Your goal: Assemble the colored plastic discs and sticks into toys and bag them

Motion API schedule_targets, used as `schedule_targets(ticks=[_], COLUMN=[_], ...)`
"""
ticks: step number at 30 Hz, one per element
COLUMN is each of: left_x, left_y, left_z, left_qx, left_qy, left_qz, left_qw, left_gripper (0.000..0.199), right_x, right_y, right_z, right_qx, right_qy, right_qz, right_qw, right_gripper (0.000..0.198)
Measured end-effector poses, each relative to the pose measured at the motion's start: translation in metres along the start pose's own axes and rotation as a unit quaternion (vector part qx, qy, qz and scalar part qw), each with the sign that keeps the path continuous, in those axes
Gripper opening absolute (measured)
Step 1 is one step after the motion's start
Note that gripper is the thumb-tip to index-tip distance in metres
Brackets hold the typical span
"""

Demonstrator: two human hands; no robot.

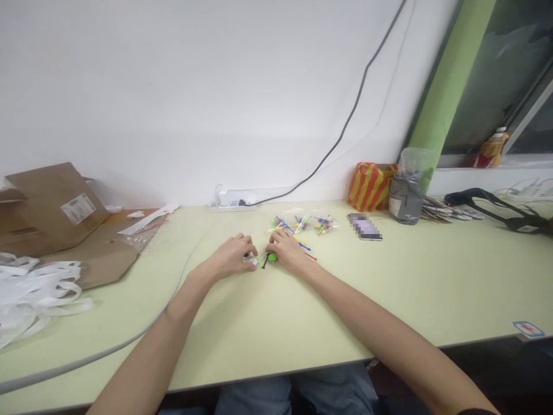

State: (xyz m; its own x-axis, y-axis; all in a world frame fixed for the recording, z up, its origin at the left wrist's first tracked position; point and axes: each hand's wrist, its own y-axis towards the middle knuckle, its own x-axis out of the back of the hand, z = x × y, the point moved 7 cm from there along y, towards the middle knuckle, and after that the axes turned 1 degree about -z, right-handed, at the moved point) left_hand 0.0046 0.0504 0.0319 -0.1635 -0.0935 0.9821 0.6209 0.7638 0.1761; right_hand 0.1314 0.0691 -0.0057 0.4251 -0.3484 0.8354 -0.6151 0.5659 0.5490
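My left hand (232,255) is over the table with its fingers curled, thumb and fingertips closed around a small white and green plastic piece (254,261). A little dark part also shows under its fingers. Beside it my right hand (285,249) is bent down, its fingertips at a small green round piece (272,257). Against these fingertips leans a thin black stick with an arrow-like end (264,266); whether it is gripped too is hard to see. Past the right hand lie a blue arrow-ended stick (305,246) and a red one (311,256).
Several clear bags of coloured plastic parts (301,223) lie behind my hands. A phone (365,226), a striped bag (370,185) and a grey pouch (405,199) stand right. Left are cardboard (56,213), white straps (34,294) and a grey cable (125,344). A power strip (235,203) sits by the wall.
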Motion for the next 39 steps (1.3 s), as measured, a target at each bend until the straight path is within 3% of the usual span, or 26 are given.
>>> schedule_targets(ticks=[4, 8, 11, 14, 17, 21, 25, 34, 39], left_x=[0.003, 0.021, 0.030, 0.028, 0.016, -0.007, -0.012, -0.011, -0.008], left_y=[-0.001, 0.000, -0.001, -0.004, -0.005, 0.002, 0.008, 0.010, 0.011], left_z=[0.001, -0.001, 0.005, 0.015, 0.014, -0.002, -0.019, -0.028, -0.036], left_qx=[-0.002, -0.009, 0.049, 0.133, 0.153, 0.137, 0.081, 0.069, 0.059], left_qy=[0.023, 0.062, 0.073, -0.007, -0.180, -0.377, -0.494, -0.577, -0.594], left_qz=[-0.009, -0.118, -0.183, -0.223, -0.260, -0.219, -0.196, -0.139, -0.125], left_qw=[1.000, 0.991, 0.979, 0.966, 0.936, 0.890, 0.843, 0.802, 0.792], left_gripper=[0.007, 0.009, 0.010, 0.012, 0.020, 0.032, 0.038, 0.046, 0.045], right_x=[0.000, 0.006, 0.020, 0.031, 0.039, 0.055, 0.066, 0.067, 0.074], right_y=[0.000, 0.000, -0.001, -0.006, -0.011, -0.017, -0.020, -0.024, -0.025], right_z=[-0.002, -0.007, -0.012, -0.017, -0.014, 0.002, 0.015, 0.009, 0.012], right_qx=[-0.001, -0.038, -0.096, -0.153, -0.175, -0.156, -0.132, -0.117, -0.105], right_qy=[-0.007, -0.046, -0.052, -0.009, 0.058, 0.129, 0.151, 0.165, 0.194], right_qz=[-0.004, -0.029, -0.094, -0.155, -0.188, -0.228, -0.248, -0.260, -0.293], right_qw=[1.000, 0.998, 0.990, 0.976, 0.965, 0.952, 0.948, 0.944, 0.930], right_gripper=[0.017, 0.018, 0.017, 0.019, 0.018, 0.014, 0.014, 0.016, 0.013])
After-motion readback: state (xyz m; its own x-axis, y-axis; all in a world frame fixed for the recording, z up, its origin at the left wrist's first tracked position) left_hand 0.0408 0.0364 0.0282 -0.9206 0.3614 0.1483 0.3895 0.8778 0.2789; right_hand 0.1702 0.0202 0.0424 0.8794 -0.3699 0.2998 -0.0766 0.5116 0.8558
